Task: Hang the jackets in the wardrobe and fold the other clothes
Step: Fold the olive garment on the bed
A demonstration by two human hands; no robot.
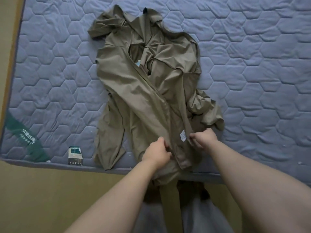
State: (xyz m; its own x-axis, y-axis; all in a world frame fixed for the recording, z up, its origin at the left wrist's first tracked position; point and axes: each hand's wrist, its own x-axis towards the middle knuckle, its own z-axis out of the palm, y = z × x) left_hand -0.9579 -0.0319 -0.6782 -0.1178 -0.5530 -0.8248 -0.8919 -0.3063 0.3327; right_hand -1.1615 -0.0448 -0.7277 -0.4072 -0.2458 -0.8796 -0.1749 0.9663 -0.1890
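One olive-brown jacket lies on a grey-blue mattress that is quilted in a pattern of hexagons. The jacket is made of thin, smooth cloth and it is not flat: it lies crumpled and twisted, with many folds. Its front is open, so the inside shows in the middle, where a small pale blue tag can be seen. The far end is bunched up, and loose cloth spreads out to both sides. The near end reaches the front edge of the mattress, and a part of it hangs down over this edge.

Both hands hold the jacket at this near end. The left hand has its fingers curled and pinches one front edge of the cloth. The right hand is also curled and grips the cloth just beside it. Between the two hands a white care label is sewn to the inside.

On the mattress, left of the jacket and near the front edge, lies a small printed box. A green band with white characters crosses the near left corner. The floor is yellowish.
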